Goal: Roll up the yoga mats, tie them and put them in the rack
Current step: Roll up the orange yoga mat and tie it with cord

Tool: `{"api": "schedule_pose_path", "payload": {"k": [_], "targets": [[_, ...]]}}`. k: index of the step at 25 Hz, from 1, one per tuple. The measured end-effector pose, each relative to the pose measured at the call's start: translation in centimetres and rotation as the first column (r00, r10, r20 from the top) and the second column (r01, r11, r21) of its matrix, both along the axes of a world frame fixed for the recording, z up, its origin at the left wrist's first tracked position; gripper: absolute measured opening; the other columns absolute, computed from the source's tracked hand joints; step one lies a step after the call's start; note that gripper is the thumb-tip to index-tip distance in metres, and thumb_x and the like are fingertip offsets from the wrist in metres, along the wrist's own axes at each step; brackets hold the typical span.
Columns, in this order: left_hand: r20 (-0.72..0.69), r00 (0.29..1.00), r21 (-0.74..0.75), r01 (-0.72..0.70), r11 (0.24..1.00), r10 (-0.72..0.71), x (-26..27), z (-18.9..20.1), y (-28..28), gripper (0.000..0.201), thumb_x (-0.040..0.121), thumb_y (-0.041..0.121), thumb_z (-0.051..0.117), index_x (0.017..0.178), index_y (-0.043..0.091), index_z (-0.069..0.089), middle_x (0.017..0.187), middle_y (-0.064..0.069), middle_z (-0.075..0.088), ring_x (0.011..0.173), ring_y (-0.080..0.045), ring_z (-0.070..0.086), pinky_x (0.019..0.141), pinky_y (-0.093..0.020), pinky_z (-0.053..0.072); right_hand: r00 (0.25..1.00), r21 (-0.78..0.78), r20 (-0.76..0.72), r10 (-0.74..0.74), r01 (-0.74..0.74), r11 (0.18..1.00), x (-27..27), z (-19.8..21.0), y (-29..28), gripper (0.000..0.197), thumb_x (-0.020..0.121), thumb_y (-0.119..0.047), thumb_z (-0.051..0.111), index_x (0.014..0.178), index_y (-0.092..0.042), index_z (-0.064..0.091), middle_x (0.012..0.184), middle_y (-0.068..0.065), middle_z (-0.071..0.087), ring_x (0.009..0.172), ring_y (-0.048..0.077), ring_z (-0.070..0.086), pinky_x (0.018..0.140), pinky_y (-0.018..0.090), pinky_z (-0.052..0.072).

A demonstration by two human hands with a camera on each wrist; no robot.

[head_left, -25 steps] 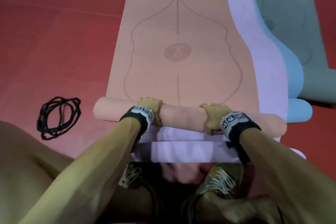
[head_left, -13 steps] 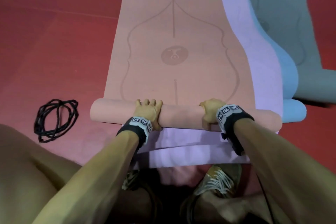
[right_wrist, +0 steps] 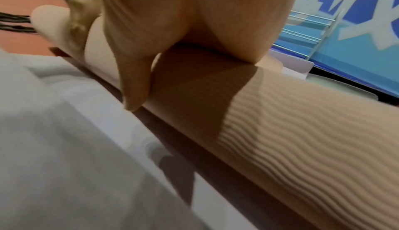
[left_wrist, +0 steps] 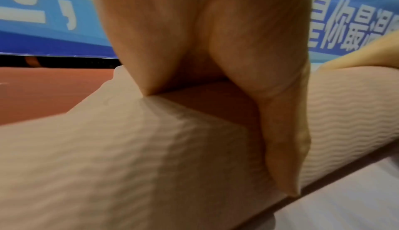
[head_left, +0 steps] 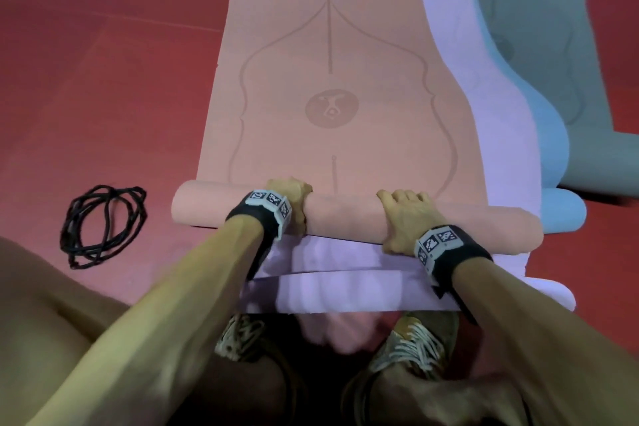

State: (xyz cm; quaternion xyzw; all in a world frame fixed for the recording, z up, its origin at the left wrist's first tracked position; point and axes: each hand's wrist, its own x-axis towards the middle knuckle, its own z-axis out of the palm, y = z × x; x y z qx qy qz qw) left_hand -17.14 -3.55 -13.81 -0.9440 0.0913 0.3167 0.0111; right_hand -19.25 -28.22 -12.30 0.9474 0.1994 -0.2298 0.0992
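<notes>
Two hands rolling a peach yoga mat away from the person, on a red floor.

Nearest: left hand (head_left: 288,199) & right hand (head_left: 404,218), fingers curled over the rolled part (head_left: 345,218), w/ thumbs tucked behind. Best done w/ even pressure so roll ends stay flush. Beyond: flat peach mat (head_left: 328,79) on a lilac mat (head_left: 484,97); black cord (head_left: 102,225) left, blue-grey mats right, open floor ahead.

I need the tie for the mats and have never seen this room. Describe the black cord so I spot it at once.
Find the peach yoga mat being rolled on the red floor. Off the roll's left end, apart from it, lies the black cord, loosely coiled. It is the only thin, dark thing among broad pastel mats.
</notes>
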Motion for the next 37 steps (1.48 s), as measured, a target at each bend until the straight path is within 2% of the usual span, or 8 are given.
{"api": "schedule_pose_path", "payload": {"k": [2, 5, 14, 21, 26, 30, 33, 37], "targets": [[-0.050, 0.999, 0.027, 0.015, 1.000, -0.013, 1.0, 0.2, 0.0, 0.048, 0.050, 0.040, 0.089, 0.089, 0.026, 0.064, 0.097, 0.003, 0.072, 0.076, -0.018, 0.065, 0.074, -0.026, 0.056, 0.996, -0.040, 0.085, 0.016, -0.012, 0.999, -0.9, -0.6, 0.2, 0.074, 0.067, -0.035, 0.071, 0.131, -0.017, 0.039, 0.116, 0.005, 0.056, 0.109, 0.027, 0.053, 0.094, 0.040, 0.038], [-0.056, 0.998, 0.020, -0.005, 1.000, 0.006, 0.2, -0.6, -0.1, 0.076, 0.049, 0.044, 0.089, 0.115, 0.026, 0.056, 0.112, -0.001, 0.066, 0.100, -0.024, 0.063, 0.087, -0.034, 0.048, 0.998, -0.061, 0.064, 0.006, -0.002, 0.998, -0.5, -0.1, 1.0, 0.056, 0.070, -0.028, 0.068, 0.119, -0.015, 0.044, 0.113, 0.006, 0.058, 0.105, 0.027, 0.056, 0.093, 0.038, 0.039], [0.306, 0.951, 0.061, 0.026, 0.998, -0.043, -5.8, -2.1, -0.9, 0.090, 0.067, 0.048, 0.072, 0.139, 0.016, 0.030, 0.133, -0.008, 0.046, 0.122, -0.030, 0.042, 0.110, -0.047, 0.026, 0.887, -0.081, -0.414, -0.203, 0.186, 0.979, 4.9, 1.8, 1.8, 0.048, 0.035, -0.027, 0.088, 0.078, -0.017, 0.066, 0.078, 0.000, 0.067, 0.077, 0.024, 0.068, 0.070, 0.036, 0.061], [0.212, 0.977, 0.019, 0.023, 1.000, -0.026, -3.8, -1.7, -0.6, 0.068, 0.066, 0.047, 0.076, 0.122, 0.021, 0.046, 0.115, -0.004, 0.059, 0.108, -0.026, 0.055, 0.096, -0.039, 0.035, 0.972, -0.008, -0.214, -0.099, 0.100, 0.995, 1.1, 0.7, 0.7, 0.088, 0.053, -0.031, 0.082, 0.132, -0.020, 0.045, 0.118, 0.005, 0.058, 0.107, 0.027, 0.057, 0.092, 0.034, 0.043], [0.117, 0.992, -0.004, 0.039, 0.999, -0.038, -2.4, -0.3, 0.2, 0.062, 0.061, 0.043, 0.082, 0.114, 0.025, 0.054, 0.105, -0.001, 0.069, 0.097, -0.024, 0.064, 0.086, -0.032, 0.044, 1.000, -0.045, -0.005, 0.030, -0.030, 0.999, -1.5, 1.5, 1.1, 0.067, 0.068, -0.031, 0.072, 0.126, -0.015, 0.042, 0.114, 0.008, 0.057, 0.104, 0.028, 0.055, 0.091, 0.036, 0.040], [0.123, 0.991, 0.030, 0.045, 0.999, -0.049, -4.1, -0.7, 0.2, 0.083, 0.059, 0.052, 0.081, 0.125, 0.019, 0.044, 0.118, -0.005, 0.058, 0.110, -0.027, 0.052, 0.095, -0.039, 0.036, 0.974, -0.017, -0.210, -0.083, 0.081, 0.997, 0.1, 2.7, 1.9, 0.058, 0.059, -0.021, 0.078, 0.112, -0.014, 0.055, 0.103, 0.007, 0.065, 0.092, 0.029, 0.063, 0.070, 0.029, 0.046], [0.205, 0.976, 0.037, 0.065, 0.997, -0.072, -5.7, -1.3, -0.2, 0.090, 0.062, 0.056, 0.076, 0.133, 0.018, 0.036, 0.126, -0.006, 0.050, 0.115, -0.028, 0.048, 0.102, -0.042, 0.032, 0.904, -0.027, -0.388, -0.180, 0.184, 0.983, 1.9, 2.1, 1.9, 0.061, 0.043, -0.024, 0.087, 0.100, -0.019, 0.066, 0.093, 0.001, 0.067, 0.085, 0.025, 0.065, 0.070, 0.030, 0.057], [0.277, 0.954, 0.087, 0.090, 0.992, -0.111, -7.1, -1.6, -1.0, 0.094, 0.064, 0.055, 0.073, 0.139, 0.016, 0.031, 0.130, -0.006, 0.048, 0.117, -0.030, 0.047, 0.104, -0.044, 0.031, 0.796, -0.027, -0.546, -0.262, 0.295, 0.955, 3.9, 0.7, 1.5, 0.091, 0.034, -0.024, 0.088, 0.122, -0.020, 0.064, 0.101, -0.003, 0.064, 0.094, 0.022, 0.064, 0.069, 0.024, 0.051]]}}
